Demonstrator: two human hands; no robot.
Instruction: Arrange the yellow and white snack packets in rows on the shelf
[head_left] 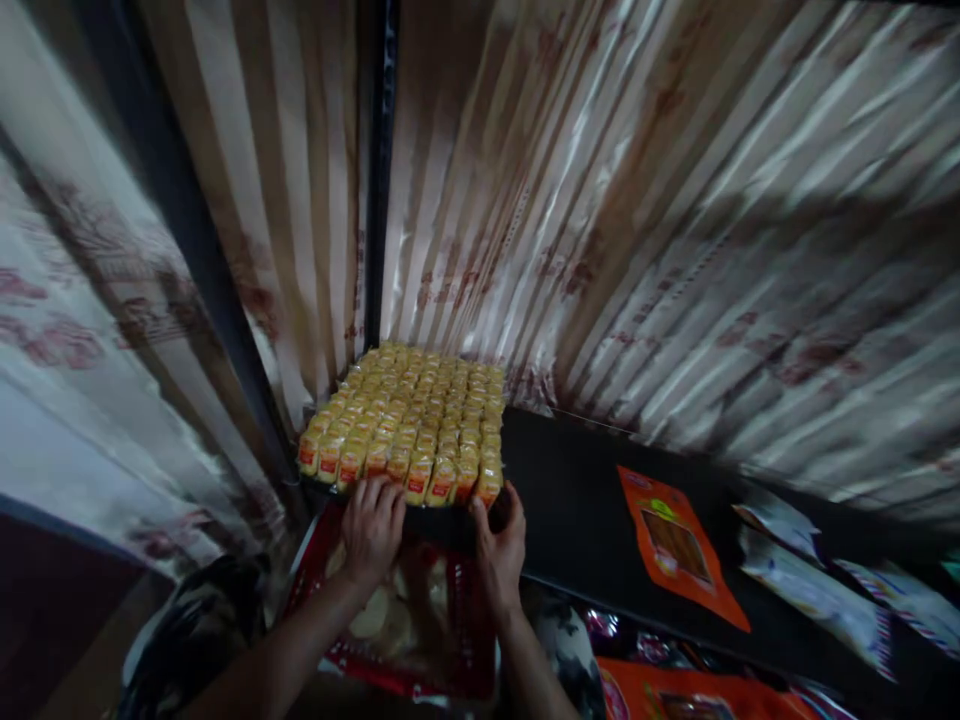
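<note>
A broad block of small yellow wrapped snacks stands in tight rows at the shelf corner, with red labels along its front face. My left hand rests its bent fingers against the front row, left of the middle, enclosing nothing that I can see. At the front right corner, my right hand has its thumb on the front and its fingers at the side of the end snack. Below both forearms is a red tray holding pale round pieces that are too dim to name.
The black shelf runs off to the right. On it lie an orange snack packet and several white packets. More packaging, including another orange packet, sits below the shelf edge. Printed plastic sheeting and a dark post stand behind.
</note>
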